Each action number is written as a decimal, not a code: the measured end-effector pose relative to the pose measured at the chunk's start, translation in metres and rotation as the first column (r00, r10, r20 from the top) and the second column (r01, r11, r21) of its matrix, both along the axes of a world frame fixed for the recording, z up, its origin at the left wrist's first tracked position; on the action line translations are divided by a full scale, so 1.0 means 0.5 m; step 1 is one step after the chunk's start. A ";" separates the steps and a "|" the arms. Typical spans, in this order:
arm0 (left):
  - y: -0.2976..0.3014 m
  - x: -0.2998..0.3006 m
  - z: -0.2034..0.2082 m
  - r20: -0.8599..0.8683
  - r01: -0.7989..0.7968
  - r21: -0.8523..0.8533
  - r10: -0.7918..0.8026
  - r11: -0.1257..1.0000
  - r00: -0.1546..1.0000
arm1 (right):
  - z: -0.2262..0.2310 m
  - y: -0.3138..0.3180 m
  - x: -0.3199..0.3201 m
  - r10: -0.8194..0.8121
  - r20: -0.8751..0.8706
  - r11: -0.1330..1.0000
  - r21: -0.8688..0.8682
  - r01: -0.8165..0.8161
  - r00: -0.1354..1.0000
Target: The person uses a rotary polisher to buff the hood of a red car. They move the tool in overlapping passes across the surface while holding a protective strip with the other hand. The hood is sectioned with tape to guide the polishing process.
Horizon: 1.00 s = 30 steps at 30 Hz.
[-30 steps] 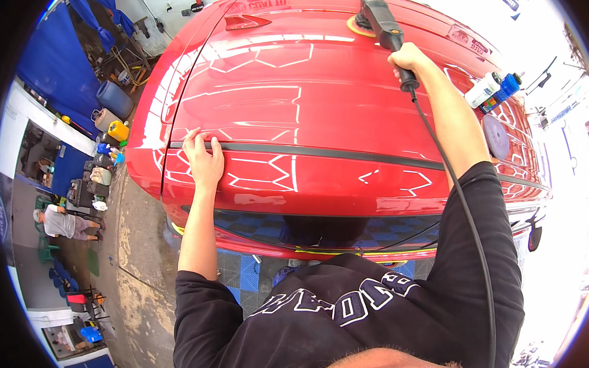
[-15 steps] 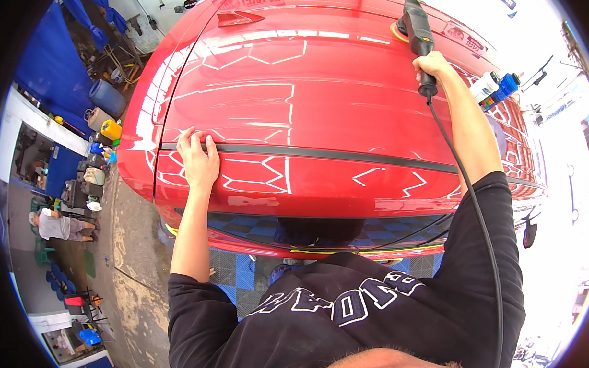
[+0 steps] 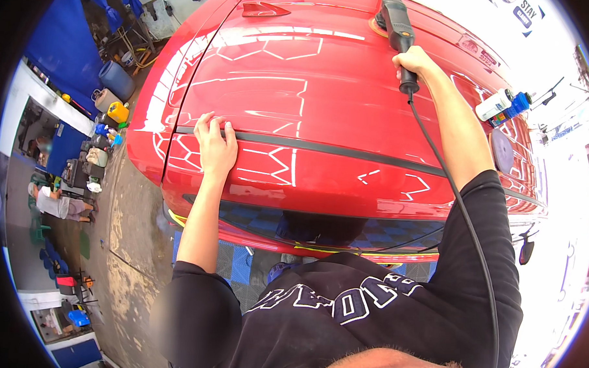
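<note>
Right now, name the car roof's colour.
The car roof is glossy red, best seen in the head view.

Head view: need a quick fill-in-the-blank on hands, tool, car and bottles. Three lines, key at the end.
1. The black polisher is held in the person's ____ grip.
2. The left grip rests on a car roof whose paint colour is ____.
3. Beside the white bottle is another bottle, coloured ____.

Missing words: right; red; blue.

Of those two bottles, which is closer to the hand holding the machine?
The white bottle, on the side toward the right hand gripping the black polisher; the blue bottle is farther off.
</note>
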<state>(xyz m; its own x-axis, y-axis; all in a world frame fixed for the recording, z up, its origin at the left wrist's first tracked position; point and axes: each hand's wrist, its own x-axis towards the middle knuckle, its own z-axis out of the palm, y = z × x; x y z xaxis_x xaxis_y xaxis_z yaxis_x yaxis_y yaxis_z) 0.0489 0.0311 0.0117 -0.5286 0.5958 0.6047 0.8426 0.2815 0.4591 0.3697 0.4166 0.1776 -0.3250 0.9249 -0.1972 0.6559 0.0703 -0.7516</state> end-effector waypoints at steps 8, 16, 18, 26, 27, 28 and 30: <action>0.000 -0.001 -0.002 -0.003 0.000 0.008 0.000 1.000 1.000 | -0.012 -0.035 -0.105 0.102 -0.069 0.992 -0.065 -0.107 0.992; 0.000 -0.005 -0.002 -0.005 0.006 0.036 -0.006 0.999 1.000 | 0.001 -0.057 -0.232 0.194 -0.078 0.979 -0.044 -0.197 0.978; 0.000 -0.007 -0.001 0.004 0.012 0.041 -0.012 0.999 1.000 | 0.001 -0.062 -0.260 0.223 -0.061 0.973 -0.054 -0.226 0.973; -0.005 -0.009 0.000 0.015 0.025 0.050 -0.026 0.998 1.000 | 0.053 -0.118 -0.325 0.325 -0.112 0.941 -0.061 -0.333 0.939; -0.005 -0.010 -0.002 0.013 0.027 0.058 -0.028 0.998 1.000 | 0.067 -0.123 -0.329 0.329 -0.092 0.941 -0.056 -0.335 0.940; -0.007 -0.009 -0.004 0.017 0.024 0.056 -0.025 0.998 1.000 | 0.073 -0.127 -0.334 0.333 -0.072 0.940 -0.052 -0.337 0.940; -0.010 -0.008 -0.004 0.022 0.020 0.054 -0.021 0.998 1.000 | 0.074 -0.129 -0.341 0.352 -0.062 0.933 -0.055 -0.355 0.934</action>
